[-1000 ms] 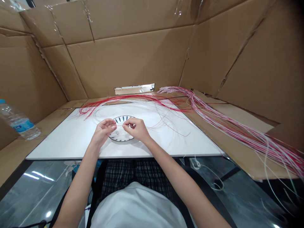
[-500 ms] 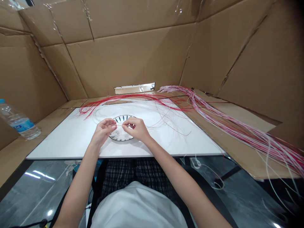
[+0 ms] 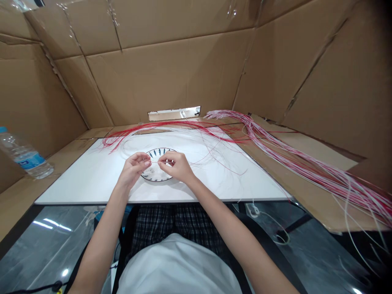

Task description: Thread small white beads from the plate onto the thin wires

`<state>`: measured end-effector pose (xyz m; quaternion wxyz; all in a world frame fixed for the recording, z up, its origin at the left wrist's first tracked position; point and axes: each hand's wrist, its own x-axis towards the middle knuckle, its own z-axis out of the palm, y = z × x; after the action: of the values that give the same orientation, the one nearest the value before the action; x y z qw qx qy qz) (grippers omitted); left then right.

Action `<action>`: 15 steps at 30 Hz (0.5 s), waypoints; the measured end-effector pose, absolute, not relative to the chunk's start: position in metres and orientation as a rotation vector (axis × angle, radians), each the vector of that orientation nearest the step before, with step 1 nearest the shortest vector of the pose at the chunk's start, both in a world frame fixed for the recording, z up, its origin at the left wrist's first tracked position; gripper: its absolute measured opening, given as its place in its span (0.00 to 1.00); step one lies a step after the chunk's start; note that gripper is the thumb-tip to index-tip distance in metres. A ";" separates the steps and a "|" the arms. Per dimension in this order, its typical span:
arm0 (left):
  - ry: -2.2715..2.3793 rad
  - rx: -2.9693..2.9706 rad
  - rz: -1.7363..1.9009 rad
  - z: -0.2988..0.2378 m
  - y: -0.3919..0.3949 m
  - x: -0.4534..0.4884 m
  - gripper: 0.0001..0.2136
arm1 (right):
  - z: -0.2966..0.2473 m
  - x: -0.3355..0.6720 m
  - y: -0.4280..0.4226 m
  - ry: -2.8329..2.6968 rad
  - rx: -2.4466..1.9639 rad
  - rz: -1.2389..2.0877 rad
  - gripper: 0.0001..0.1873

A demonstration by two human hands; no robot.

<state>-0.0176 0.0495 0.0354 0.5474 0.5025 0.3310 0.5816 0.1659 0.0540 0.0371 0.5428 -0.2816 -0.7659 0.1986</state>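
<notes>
Over a small white plate with a blue-marked rim (image 3: 152, 153), my left hand (image 3: 133, 168) and my right hand (image 3: 177, 165) meet fingertip to fingertip. Both are closed in a pinch on a thin thread (image 3: 154, 162) that runs between them. What else the right fingers hold is too small to make out. The plate holds small pale bits. It rests on a white board (image 3: 92, 175). A long bundle of red and white threads (image 3: 294, 163) sweeps from the board's far edge down to the right.
Cardboard walls (image 3: 171, 69) enclose the board on three sides, with a slot (image 3: 174, 113) at the back. A plastic water bottle (image 3: 24, 155) lies at the left on cardboard. Loose red threads (image 3: 137, 130) curve across the far part of the board.
Both hands have stayed pinched together over the plate. Only the view has shifted slightly.
</notes>
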 end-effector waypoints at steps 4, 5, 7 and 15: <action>0.793 1.195 1.376 0.035 0.050 -0.019 0.13 | 0.037 0.166 0.054 -1.828 -0.676 0.461 0.06; 0.792 1.199 1.376 0.035 0.050 -0.019 0.13 | 0.037 0.166 0.055 -1.831 -0.678 0.459 0.06; 0.790 1.220 1.380 0.034 0.051 -0.019 0.13 | 0.037 0.166 0.055 -1.833 -0.679 0.457 0.06; 0.763 1.505 1.381 0.031 0.050 -0.017 0.14 | 0.035 0.165 0.057 -1.868 -0.695 0.460 0.06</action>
<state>-0.0167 0.0499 0.0309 0.4624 0.6120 0.3104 0.5615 0.1646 0.0566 0.0349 0.5211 -0.2901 -0.7794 0.1919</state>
